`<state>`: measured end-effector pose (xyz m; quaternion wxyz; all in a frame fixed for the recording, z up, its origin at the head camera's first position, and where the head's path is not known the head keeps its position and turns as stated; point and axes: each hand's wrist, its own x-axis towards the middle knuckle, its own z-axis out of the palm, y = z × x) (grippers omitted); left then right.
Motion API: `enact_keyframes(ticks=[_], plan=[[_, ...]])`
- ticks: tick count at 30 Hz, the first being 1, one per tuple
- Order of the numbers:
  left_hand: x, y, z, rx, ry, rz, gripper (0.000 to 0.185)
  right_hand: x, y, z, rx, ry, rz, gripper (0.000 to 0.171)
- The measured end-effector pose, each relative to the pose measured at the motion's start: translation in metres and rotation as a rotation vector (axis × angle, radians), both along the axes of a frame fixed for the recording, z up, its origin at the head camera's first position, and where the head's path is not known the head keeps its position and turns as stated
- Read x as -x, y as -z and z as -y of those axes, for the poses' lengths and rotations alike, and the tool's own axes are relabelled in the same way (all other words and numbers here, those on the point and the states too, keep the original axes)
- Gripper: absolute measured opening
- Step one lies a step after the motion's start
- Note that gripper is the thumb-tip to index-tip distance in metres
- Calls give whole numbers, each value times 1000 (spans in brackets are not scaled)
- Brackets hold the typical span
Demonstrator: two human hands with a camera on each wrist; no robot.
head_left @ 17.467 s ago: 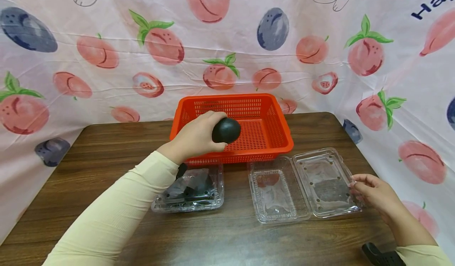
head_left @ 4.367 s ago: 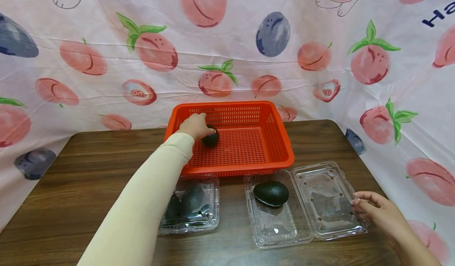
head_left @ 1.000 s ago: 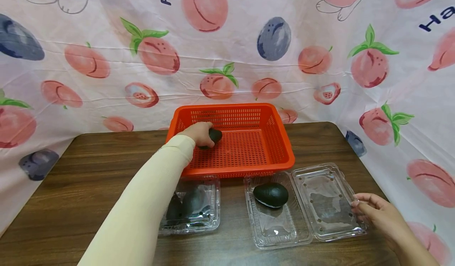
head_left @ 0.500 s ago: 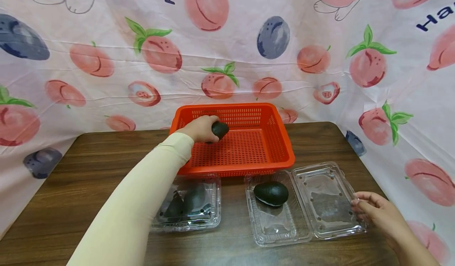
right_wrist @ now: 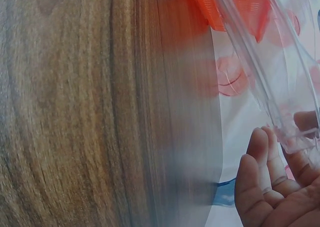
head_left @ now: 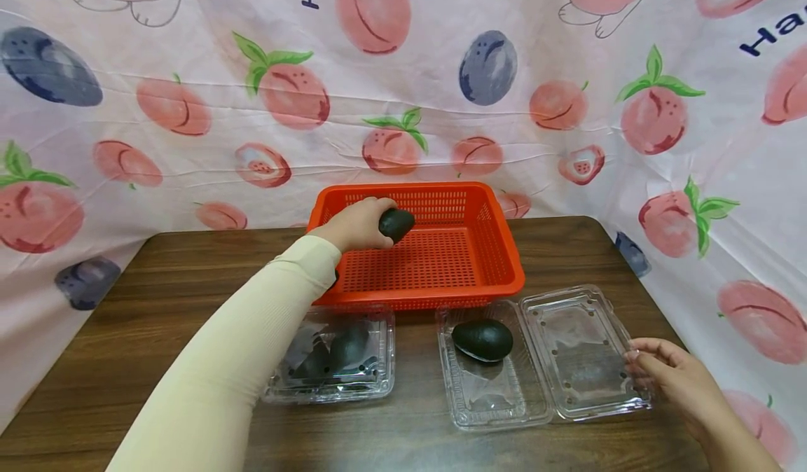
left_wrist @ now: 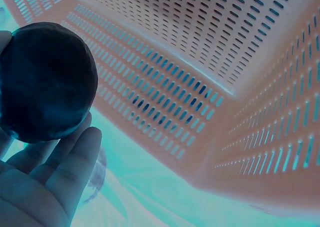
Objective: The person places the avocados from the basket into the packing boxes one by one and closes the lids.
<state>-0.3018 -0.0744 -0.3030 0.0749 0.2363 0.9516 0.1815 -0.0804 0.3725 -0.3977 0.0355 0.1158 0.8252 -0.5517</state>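
Note:
An avocado is in my left hand, whose fingers and thumb curl round it over the left half of the red basket. The left wrist view shows the dark avocado up close beside the basket's slotted wall. My right hand pinches the outer edge of a clear plastic lid, hinged to an open clamshell tray. Another avocado lies in the far part of that tray. In the right wrist view, fingers meet the clear lid edge.
The red basket stands behind the clamshells near the table's back. Left of the open one sits a shut clear clamshell with dark avocados inside, partly behind my left sleeve. A fruit-print cloth hangs behind and along the right side.
An avocado has come into the open tray since the oldest frame. My left hand reached into the basket, took hold of another and raised it slightly rightward. The right hand stays on the lid.

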Motion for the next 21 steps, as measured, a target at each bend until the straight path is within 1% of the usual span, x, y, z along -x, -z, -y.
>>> enact_keyframes(ticks=[6, 9, 13, 16, 19, 21], plan=[[-7, -4, 0, -14, 10, -18, 68, 0, -2, 0, 34, -3, -18, 19], [-12, -6, -1, -27, 18, -26, 68, -1, -2, 0, 29, 3, -19, 20], [-20, -11, -3, -49, 37, -41, 68, -3, -4, -1, 1, 10, -11, 15], [-26, -15, -2, -59, 46, -67, 68, -3, -5, -1, -15, 3, -2, 11], [-32, -19, 0, -77, 52, -95, 67, -2, -7, 2, -11, 3, 1, 9], [-37, -20, 1, -90, 53, -108, 68, -2, -8, 5, -2, 9, 0, 12]])
